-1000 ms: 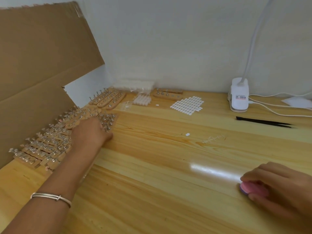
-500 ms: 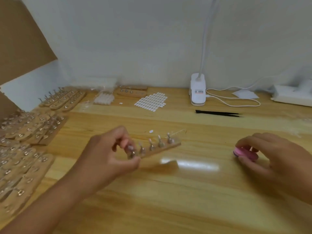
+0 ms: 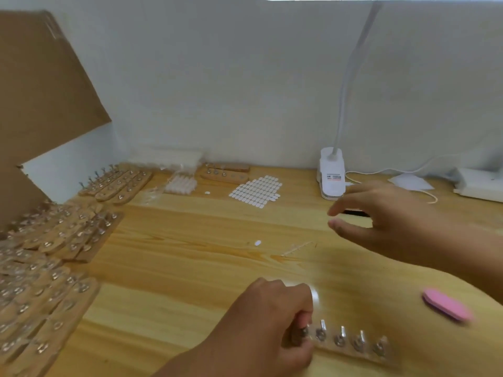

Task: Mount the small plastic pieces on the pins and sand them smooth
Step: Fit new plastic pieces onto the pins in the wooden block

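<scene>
From the head view, a pale wooden tabletop (image 3: 190,268) runs back to a white wall. The only containers are two clear plastic bags at the back: one (image 3: 181,183) holds rows of small white pieces, and the contents of the flatter one (image 3: 168,159) behind it are too blurred to tell.

The left hand (image 3: 272,322) is near the front edge, with its fingers curled and pinching the left end of one narrow wooden strip with upright metal pins (image 3: 351,346). Five pins can be made out, the leftmost right at the fingertips. Whether the strip touches the table cannot be told.

The right hand (image 3: 394,221) hovers above the table. Its fingers are spread and loosely bent and it holds nothing. One pink oval sanding block (image 3: 446,308) lies flat on the table below that forearm, well apart from both hands.

One sheet of small white oval plastic pieces (image 3: 255,190) lies at the back, and two loose ovals lie apart from it, one (image 3: 257,242) mid-table and one (image 3: 207,192) near the bags. Two more pin strips (image 3: 226,172) sit behind the sheet. A cluster of strips (image 3: 117,182) is at the back left, and a large overlapping pile (image 3: 40,268) too dense to count lies along the left edge under a brown cardboard sheet (image 3: 40,104).

One white clip lamp base (image 3: 332,178) stands at the wall, and a black tool (image 3: 353,212) shows partly behind the right fingers.
</scene>
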The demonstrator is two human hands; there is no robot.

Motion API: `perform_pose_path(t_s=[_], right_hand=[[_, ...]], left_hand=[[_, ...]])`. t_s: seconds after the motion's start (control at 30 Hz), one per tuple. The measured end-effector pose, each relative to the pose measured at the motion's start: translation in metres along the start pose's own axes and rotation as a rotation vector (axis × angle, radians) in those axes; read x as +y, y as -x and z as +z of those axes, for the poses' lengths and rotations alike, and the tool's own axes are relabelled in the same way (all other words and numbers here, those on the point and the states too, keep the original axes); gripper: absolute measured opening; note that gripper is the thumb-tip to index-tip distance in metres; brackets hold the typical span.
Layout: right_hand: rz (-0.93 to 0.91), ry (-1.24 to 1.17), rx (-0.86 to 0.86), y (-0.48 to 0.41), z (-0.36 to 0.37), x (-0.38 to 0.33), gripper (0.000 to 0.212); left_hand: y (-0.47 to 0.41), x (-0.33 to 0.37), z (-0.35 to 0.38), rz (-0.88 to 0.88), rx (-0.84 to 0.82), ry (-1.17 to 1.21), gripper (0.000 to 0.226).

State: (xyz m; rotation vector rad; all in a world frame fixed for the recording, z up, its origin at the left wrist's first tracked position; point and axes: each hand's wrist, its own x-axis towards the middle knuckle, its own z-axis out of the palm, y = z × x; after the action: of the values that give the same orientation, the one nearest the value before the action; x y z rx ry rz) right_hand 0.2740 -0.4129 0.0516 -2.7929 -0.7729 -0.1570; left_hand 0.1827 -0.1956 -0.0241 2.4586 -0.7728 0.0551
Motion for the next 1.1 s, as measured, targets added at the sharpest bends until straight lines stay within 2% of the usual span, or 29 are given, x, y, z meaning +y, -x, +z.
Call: perform_pose_path(t_s=[0.1,0.23,0.33,0.43,0.53,0.57,0.67,0.7,0.8,0.9,0.97,1.1], right_hand=[[-0.138,-0.045,-0.095,-0.067,0.023,-0.033,0.037],[-0.244,-0.056,-0.168,-0.154,0.059,-0.084,0.047],[-0.258,-0.026,-0.203,-0.205,0.083,-0.115,0.052],[-0.207,0.032,-0.218,-0.238,0.106,-0.136,0.05],[-0.164,0.056,-0.197,-0.259,0.125,-0.145,0.047],[-0.153,0.05,-0.176,-0.264,0.128,-0.145,0.047],[-0.117,-0.012,-0.131,-0.274,0.13,-0.146,0.046],[-0.106,-0.052,-0.123,-0.276,0.13,-0.147,0.045],[-0.088,-0.148,-0.094,-0.28,0.128,-0.147,0.041],[-0.091,-0.191,-0.131,-0.279,0.128,-0.145,0.044],[-0.096,-0.217,-0.15,-0.278,0.129,-0.144,0.043],[-0.095,-0.233,-0.133,-0.28,0.129,-0.146,0.036]], left_hand=[[0.001,-0.014,-0.008,-0.083,0.053,-0.011,0.025],[0.004,-0.031,-0.025,-0.168,0.093,0.028,0.029],[0.005,-0.04,-0.034,-0.169,0.074,0.175,0.031],[0.004,-0.045,-0.034,-0.191,0.036,0.132,0.032],[0.001,-0.047,-0.028,-0.18,0.002,0.037,0.008],[0.0,-0.048,-0.022,-0.169,-0.01,-0.039,0.012],[0.001,-0.053,-0.017,-0.146,0.111,-0.131,0.004],[0.001,-0.054,-0.015,-0.158,0.135,-0.1,0.004],[0.003,-0.052,-0.012,-0.087,0.16,0.016,0.028],[-0.001,-0.051,-0.015,-0.149,0.186,0.128,0.027],[-0.002,-0.05,-0.018,-0.158,0.161,0.165,0.015],[-0.001,-0.05,-0.019,-0.161,0.136,0.15,0.023]])
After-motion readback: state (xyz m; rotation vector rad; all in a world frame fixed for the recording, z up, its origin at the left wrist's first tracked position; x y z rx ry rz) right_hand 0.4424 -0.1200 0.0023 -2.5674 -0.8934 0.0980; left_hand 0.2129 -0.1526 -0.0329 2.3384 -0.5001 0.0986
